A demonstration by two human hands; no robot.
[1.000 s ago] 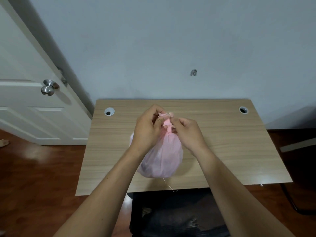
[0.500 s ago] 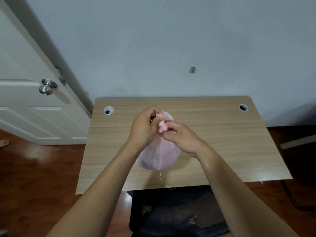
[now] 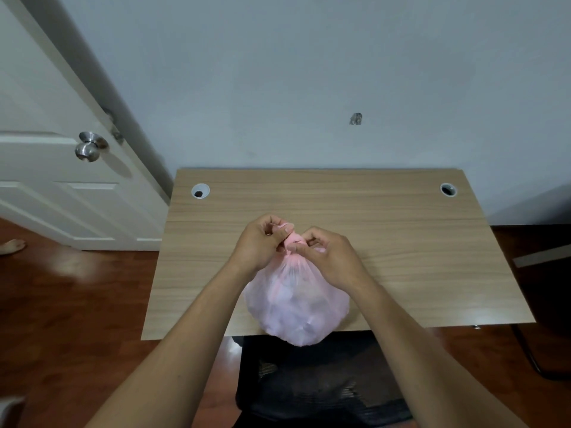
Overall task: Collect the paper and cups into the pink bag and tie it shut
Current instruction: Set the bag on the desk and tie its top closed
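Note:
A full, translucent pink bag (image 3: pixel 295 307) bulges at the front edge of the wooden desk (image 3: pixel 401 242), its bottom hanging past the edge. Pale shapes show faintly through the plastic; the paper and cups cannot be told apart inside. The neck of the bag is twisted into a tight bunch at the top. My left hand (image 3: pixel 259 242) pinches the bunched neck from the left. My right hand (image 3: pixel 330 257) pinches it from the right, with a bit of pink plastic under its fingers.
Two round cable holes (image 3: pixel 200 191) (image 3: pixel 448 189) sit at the desk's back corners. A black chair (image 3: pixel 321 393) stands under the desk's front edge. A white door with a metal knob (image 3: pixel 88 147) is at the left. A person's foot (image 3: pixel 10 246) shows at the far left.
The bag has come nearer to me and now hangs past the desk's front edge. Both hands have stayed on the twisted neck, working it, with the right hand shifted further right.

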